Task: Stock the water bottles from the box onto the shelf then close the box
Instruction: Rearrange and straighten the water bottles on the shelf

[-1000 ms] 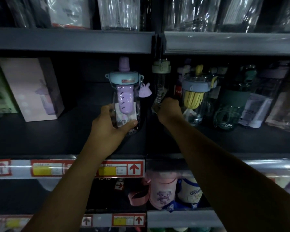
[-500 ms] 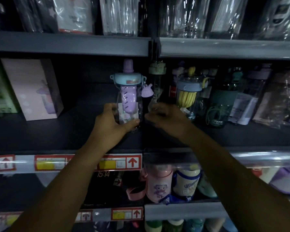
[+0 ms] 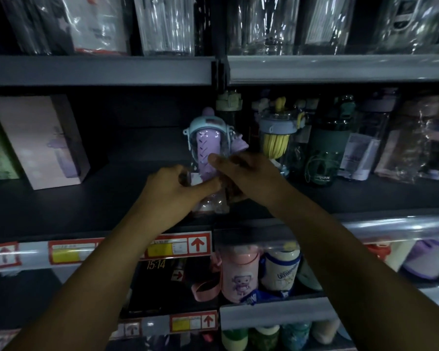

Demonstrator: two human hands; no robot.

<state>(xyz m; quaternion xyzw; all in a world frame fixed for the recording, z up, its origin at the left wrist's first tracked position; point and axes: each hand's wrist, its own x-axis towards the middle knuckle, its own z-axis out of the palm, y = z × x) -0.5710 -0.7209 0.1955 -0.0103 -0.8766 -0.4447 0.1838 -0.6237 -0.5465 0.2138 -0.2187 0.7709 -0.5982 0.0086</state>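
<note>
Left hand (image 3: 174, 188) and right hand (image 3: 243, 173) both gripping purple water bottle (image 3: 205, 153), hiding its lower body, on dim dark shelf (image 3: 86, 198)

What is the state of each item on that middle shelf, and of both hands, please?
Purple bottle: capped, tilted, held by both hands.
Left hand: gripping the bottle's lower body.
Right hand: on the bottle's right side.
Yellow-straw bottle: upright, capped.
Pink box: closed, standing.

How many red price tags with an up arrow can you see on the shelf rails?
3. One arrow tag sits below the hands on the middle rail, one on the lower rail, one at far left, partly blurred. The arms may hide more.
</note>
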